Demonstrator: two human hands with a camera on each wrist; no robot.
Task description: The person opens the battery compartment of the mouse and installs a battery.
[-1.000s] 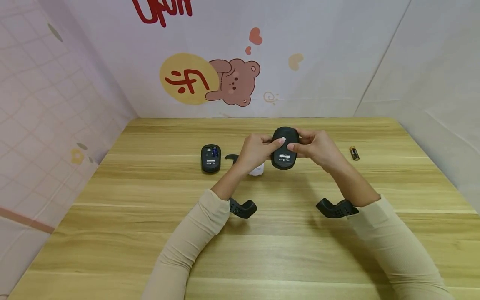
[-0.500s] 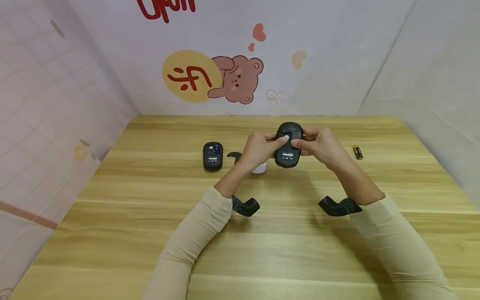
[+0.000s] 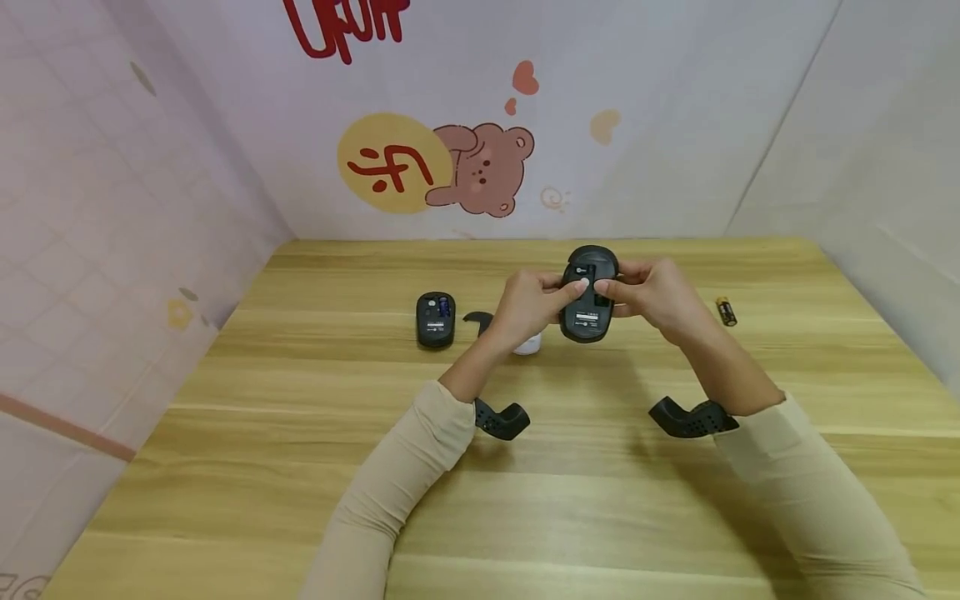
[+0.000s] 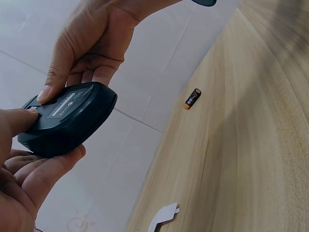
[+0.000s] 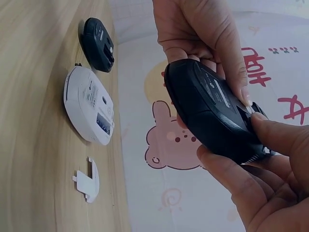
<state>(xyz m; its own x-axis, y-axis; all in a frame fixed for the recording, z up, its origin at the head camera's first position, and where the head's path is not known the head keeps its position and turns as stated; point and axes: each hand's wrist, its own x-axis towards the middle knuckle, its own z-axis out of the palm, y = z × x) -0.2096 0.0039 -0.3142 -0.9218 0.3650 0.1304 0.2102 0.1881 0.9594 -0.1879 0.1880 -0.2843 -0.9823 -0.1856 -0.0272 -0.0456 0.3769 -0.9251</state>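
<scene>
Both hands hold a black computer mouse, underside up, above the far part of the table. My left hand grips its left side, thumb on the underside; my right hand grips the right side, its thumb pressing near the other one. An open battery slot shows by the thumbs, and the battery cover sits shifted at the far end. In the right wrist view the fingers of my right hand support the mouse from below. Whether a battery lies in the slot cannot be made out.
Left on the table lies a second black mouse, underside up, a blue battery in it. Beside it are a loose black cover and a white mouse, partly hidden. A white cover and a battery lie further right.
The mouse's battery cover has slid towards the far end, uncovering the slot under the thumbs. Both hands keep their hold; the head view has shifted slightly.
</scene>
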